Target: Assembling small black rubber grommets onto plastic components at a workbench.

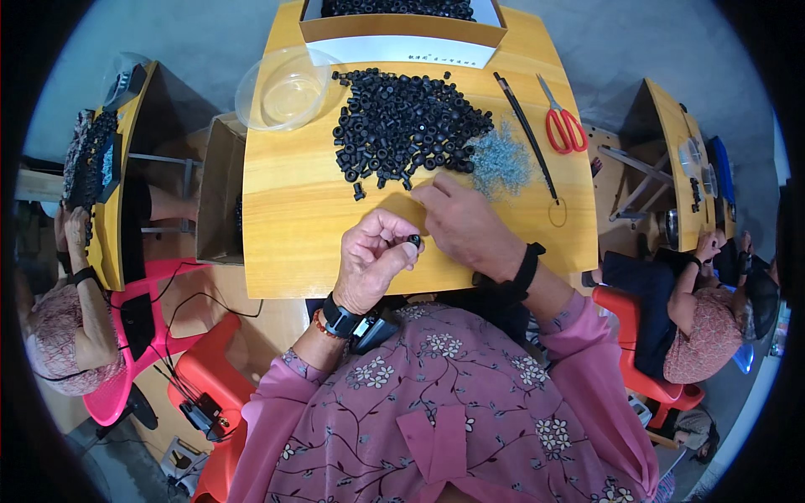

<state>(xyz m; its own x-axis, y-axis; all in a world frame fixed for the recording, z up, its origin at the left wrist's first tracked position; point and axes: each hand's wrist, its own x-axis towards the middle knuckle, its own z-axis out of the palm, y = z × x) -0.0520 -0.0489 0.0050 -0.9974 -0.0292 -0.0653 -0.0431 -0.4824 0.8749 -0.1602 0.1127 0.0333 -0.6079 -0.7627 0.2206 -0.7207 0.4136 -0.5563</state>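
Note:
Between the thumb and forefinger of my left hand is a small round black part, held just over the table's near side. My right hand is beside it, fingers pinched together close to the near edge of the parts pile; whatever is in that pinch is hidden. A wide pile of small black plastic-looking parts lies beyond both hands, several loose pieces at its near edge. Touching the pile's right side is a heap of tiny pale blue translucent bits.
A clear plastic bowl stands at the far left of the wooden table. An open box of black parts is at the back. To the right lie a thin black rod and red-handled scissors. Other people work at side tables.

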